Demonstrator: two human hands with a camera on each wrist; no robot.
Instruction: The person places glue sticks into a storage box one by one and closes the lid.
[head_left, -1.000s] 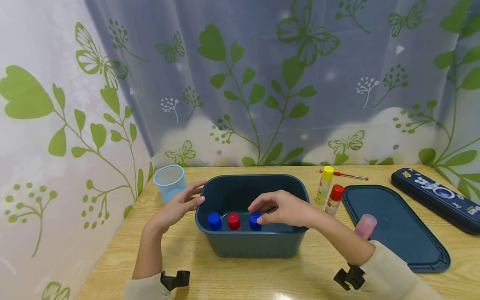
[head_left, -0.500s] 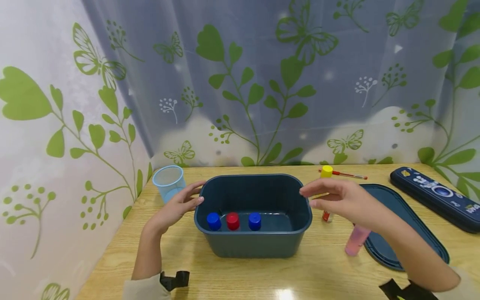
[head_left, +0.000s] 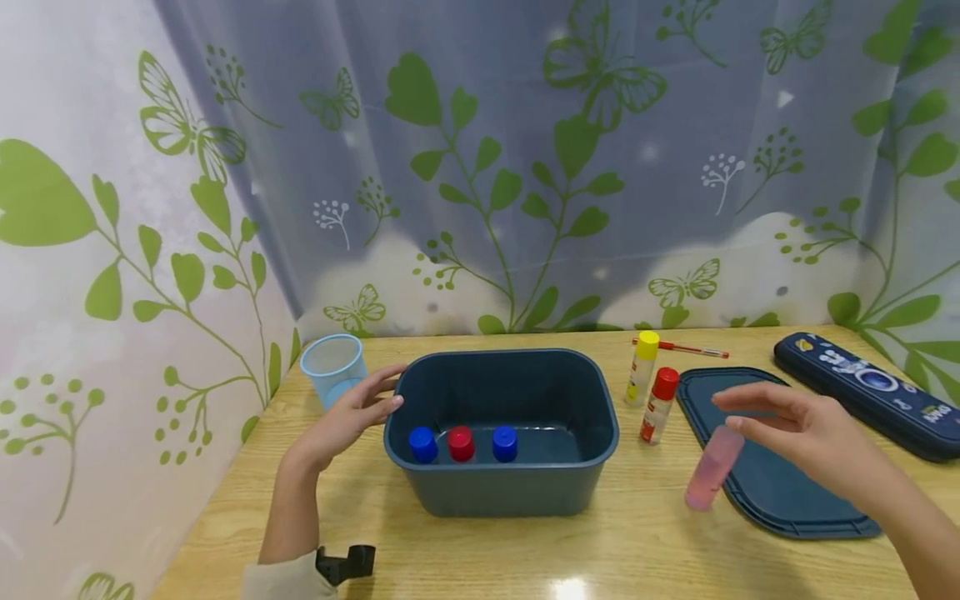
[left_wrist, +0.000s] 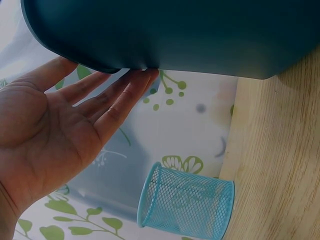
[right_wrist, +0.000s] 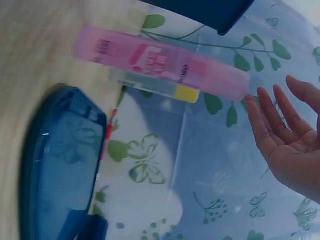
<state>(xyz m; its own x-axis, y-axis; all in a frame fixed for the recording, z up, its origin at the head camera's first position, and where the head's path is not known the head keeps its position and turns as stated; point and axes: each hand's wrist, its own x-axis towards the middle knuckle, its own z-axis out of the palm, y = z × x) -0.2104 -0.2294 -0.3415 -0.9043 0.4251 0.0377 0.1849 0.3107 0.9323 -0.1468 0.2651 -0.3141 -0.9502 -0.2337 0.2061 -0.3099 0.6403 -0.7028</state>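
In the head view a dark blue-green bin holds two blue-capped bottles, one at its left end and one nearer the middle, with a red-capped bottle between them. Only their caps show over the front rim. My left hand touches the bin's left end with extended fingers, which the left wrist view shows against its outer wall. Right of the bin, a slim pink bottle stands on the table. My right hand is at its cap, fingers spread and loosely bent; the right wrist view shows no grip on it.
Between bin and lid stand a yellow-capped bottle and a red-capped bottle. A dark lid lies at right, with a pencil case beyond. A red pen lies behind. A blue mesh cup stands left of the bin.
My right hand has let go of the blue-capped bottle in the bin, come out and moved right to the pink bottle. My left hand stays at the bin's left end.
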